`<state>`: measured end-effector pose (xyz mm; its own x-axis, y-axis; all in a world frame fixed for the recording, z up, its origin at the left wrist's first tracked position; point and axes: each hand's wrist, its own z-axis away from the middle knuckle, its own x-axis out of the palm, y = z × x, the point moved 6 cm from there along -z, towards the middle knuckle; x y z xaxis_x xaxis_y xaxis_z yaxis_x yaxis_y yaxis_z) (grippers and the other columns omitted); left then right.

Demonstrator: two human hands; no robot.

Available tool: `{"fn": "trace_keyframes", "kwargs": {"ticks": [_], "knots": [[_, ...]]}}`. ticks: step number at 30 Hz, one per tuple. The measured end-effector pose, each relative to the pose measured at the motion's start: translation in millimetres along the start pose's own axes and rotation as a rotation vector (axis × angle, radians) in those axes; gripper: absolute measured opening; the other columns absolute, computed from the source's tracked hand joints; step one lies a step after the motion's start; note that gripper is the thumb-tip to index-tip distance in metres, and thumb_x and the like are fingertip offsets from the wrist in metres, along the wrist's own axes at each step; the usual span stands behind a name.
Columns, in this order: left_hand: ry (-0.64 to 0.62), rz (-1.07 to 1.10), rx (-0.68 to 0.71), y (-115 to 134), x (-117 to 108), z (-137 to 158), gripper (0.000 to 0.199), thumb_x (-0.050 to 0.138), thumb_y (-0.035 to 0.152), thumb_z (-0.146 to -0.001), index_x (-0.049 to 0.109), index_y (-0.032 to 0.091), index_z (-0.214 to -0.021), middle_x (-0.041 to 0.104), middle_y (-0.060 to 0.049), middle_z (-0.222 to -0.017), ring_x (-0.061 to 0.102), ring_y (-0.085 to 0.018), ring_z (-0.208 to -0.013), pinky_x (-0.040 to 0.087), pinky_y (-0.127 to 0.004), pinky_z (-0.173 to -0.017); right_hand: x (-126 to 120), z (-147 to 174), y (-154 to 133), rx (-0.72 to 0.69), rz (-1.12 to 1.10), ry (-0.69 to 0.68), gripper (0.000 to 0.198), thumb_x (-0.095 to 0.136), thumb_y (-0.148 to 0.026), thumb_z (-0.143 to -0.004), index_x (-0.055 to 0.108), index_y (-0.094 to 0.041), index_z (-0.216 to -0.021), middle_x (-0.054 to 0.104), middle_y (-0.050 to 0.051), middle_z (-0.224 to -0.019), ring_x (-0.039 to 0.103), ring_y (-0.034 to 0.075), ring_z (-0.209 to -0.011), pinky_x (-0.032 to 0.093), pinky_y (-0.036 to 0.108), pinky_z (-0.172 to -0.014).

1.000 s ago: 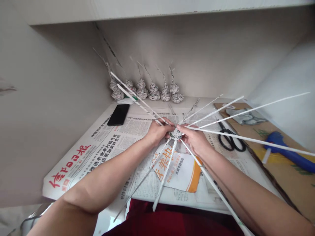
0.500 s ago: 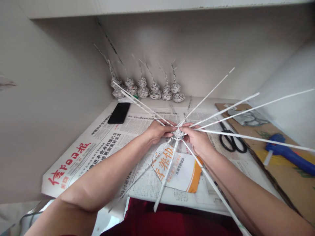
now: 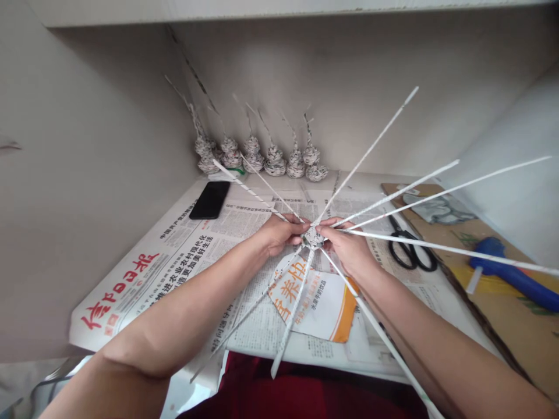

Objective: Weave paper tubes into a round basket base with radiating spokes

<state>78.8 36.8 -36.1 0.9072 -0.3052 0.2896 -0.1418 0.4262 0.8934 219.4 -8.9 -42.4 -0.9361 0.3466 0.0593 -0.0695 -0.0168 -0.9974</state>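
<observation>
Between my two hands is a small woven paper piece (image 3: 313, 237), with several long rolled-paper strips (image 3: 371, 152) fanning out from it in all directions. My left hand (image 3: 282, 234) pinches its left side, fingers closed near the base of two strips that point up and left. On the opposite side my right hand (image 3: 347, 241) is closed, with the thumb pressed on the woven centre and several strips passing over the fingers. The fingertips behind the piece are hidden. Below it, a white and orange printed card (image 3: 321, 305) lies on the newspaper (image 3: 183, 273).
Several gourd-shaped woven paper figures (image 3: 275, 162) stand in a row along the back wall. A black phone (image 3: 210, 199) lies at left. Black-handled scissors (image 3: 411, 249) rest at right, beside a cardboard sheet (image 3: 524, 343) bearing a blue glue gun (image 3: 510, 270). A shelf edge (image 3: 279, 14) overhangs.
One strip at the upper right has swung higher. The two upper-left strips have spread apart. Both hands keep their grip on the woven piece, almost in place.
</observation>
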Motion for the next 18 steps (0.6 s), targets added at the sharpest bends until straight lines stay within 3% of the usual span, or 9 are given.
{"fn": "trace_keyframes", "kwargs": {"ticks": [3,9,18], "knots": [[0.001,0.025,-0.033,-0.8,1.0,1.7,0.01,0.065,-0.002,-0.073,0.067,0.007,-0.068,0.056,0.001,-0.059,0.05,-0.003,-0.044,0.04,-0.009,-0.035,0.8,2.6,-3.4,-0.022,-0.004,-0.004,0.021,0.075,-0.032,-0.061,0.065,-0.018,-0.074,0.066,0.0,-0.066,0.063,0.018,-0.062,0.05,0.028,-0.054],[-0.031,0.041,-0.011,0.7,2.1,3.4,0.006,0.072,0.005,-0.071,0.067,0.008,-0.069,0.062,-0.003,-0.068,0.06,-0.008,-0.057,0.053,-0.015,-0.049,-1.9,2.5,-2.2,-0.023,-0.029,0.019,0.023,0.077,-0.034,-0.061,0.066,-0.019,-0.075,0.067,0.001,-0.068,0.062,0.017,-0.059,0.05,0.029,-0.053],[-0.039,-0.002,0.069,4.2,2.3,2.2,0.005,0.072,0.005,-0.069,0.069,0.007,-0.072,0.062,-0.002,-0.066,0.059,-0.007,-0.055,0.052,-0.015,-0.049,-0.1,4.0,-8.9,-0.069,0.004,-0.007,0.022,0.076,-0.033,-0.064,0.069,-0.018,-0.078,0.066,0.0,-0.065,0.061,0.015,-0.059,0.05,0.027,-0.055]]}}
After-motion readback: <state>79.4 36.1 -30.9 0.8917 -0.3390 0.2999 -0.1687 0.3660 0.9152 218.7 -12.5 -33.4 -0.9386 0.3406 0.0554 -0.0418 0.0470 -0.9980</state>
